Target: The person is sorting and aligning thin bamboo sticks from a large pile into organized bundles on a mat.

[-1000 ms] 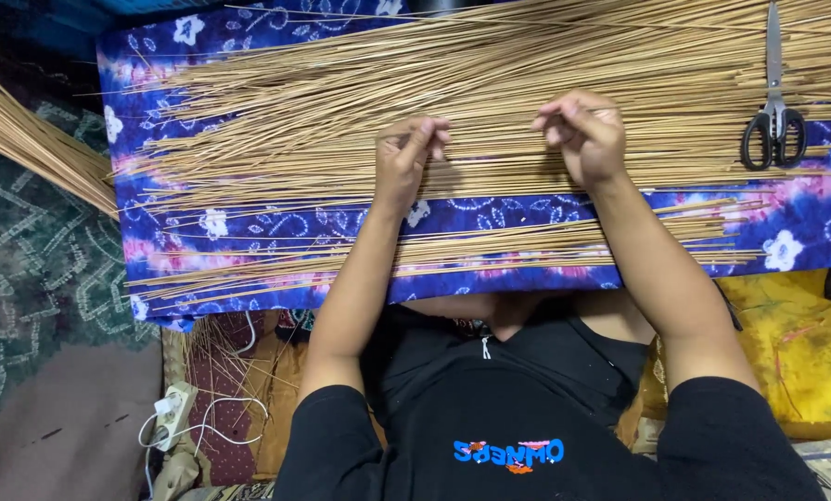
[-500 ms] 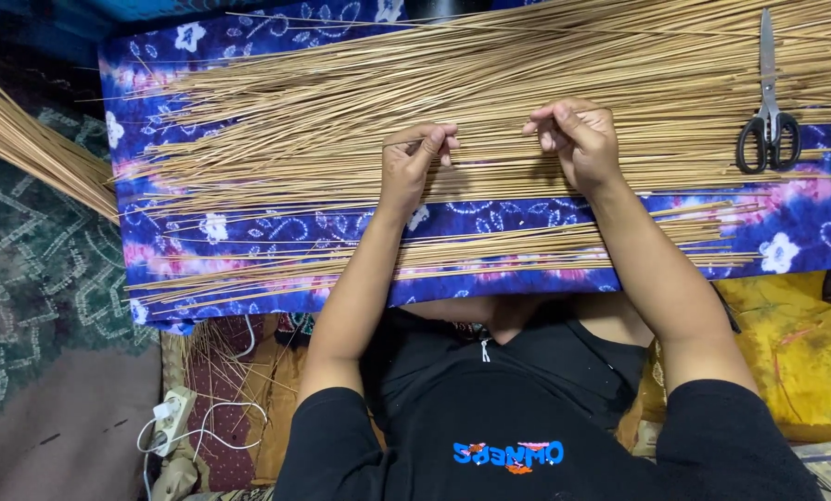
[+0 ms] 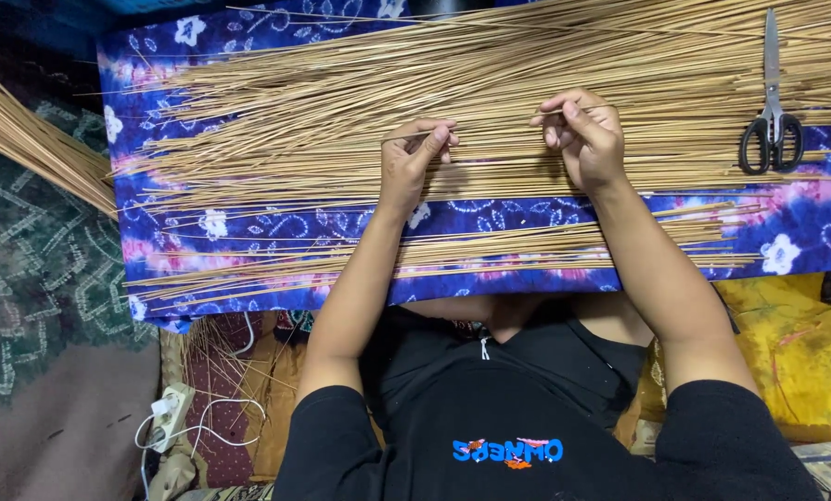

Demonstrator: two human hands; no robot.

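Pinching one thin stick (image 3: 490, 135) between my left hand (image 3: 408, 165) and right hand (image 3: 584, 139), fingers closed on it above the big stick pile (image 3: 341, 102) on the batik cloth (image 3: 805, 232). Bending it could snap it, or nudge neighbours out of line.

Both hands rest on a wide spread of thin sticks (image 3: 360, 102) that lies on a cloth (image 3: 805, 232), the left hand (image 3: 411, 162) well apart from the right hand (image 3: 584, 139). A smaller row of sticks (image 3: 490, 252) lies on the cloth nearer the body than the hands. Scissors (image 3: 771, 116) lie on the sticks to the right of the right hand, and a power strip (image 3: 170, 417) sits on the floor left of the left arm.
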